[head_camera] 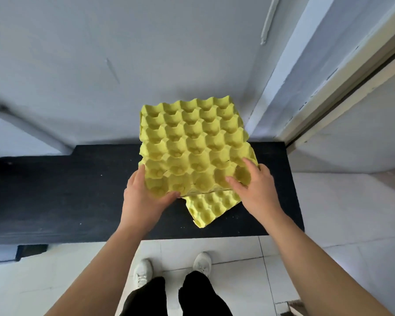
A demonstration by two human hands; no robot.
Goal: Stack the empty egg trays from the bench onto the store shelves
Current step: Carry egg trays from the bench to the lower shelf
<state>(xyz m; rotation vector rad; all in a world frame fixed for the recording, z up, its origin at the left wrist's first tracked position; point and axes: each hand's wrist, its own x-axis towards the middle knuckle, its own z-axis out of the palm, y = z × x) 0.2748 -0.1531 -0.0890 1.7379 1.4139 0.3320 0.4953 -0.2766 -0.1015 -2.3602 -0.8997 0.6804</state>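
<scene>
**Desk:** What do both hands have?

**Photographer:** A yellow top tray (192, 142), cups up and empty. The left hand (144, 197) grips its near left corner, thumb along the near edge and fingers tucked under, out of sight. The right hand (258, 190) grasps the near right corner, thumb and forefinger lying on the cups and the other fingers round the right edge.

**Desk:** Where is it, relative to the bench?

**Photographer:** Over the right half of the black bench (66, 190). Its near part is seen over the bench top, and its far part shows against the grey wall (100, 65) past the bench's back edge. Ragged layers along the left side may mean more than one tray nested, but I cannot tell.

**Desk:** Anything beneath?

**Photographer:** A lower tray (211, 206), also yellow, lies askew on the bench. One corner points at the front edge, and its far part is hidden under the top tray. Whether the two touch, I cannot tell.

**Desk:** And the foreground?

**Photographer:** White shoes (143, 272) and dark trousers on a pale tiled floor (328, 213), just before the bench's front edge.
</scene>
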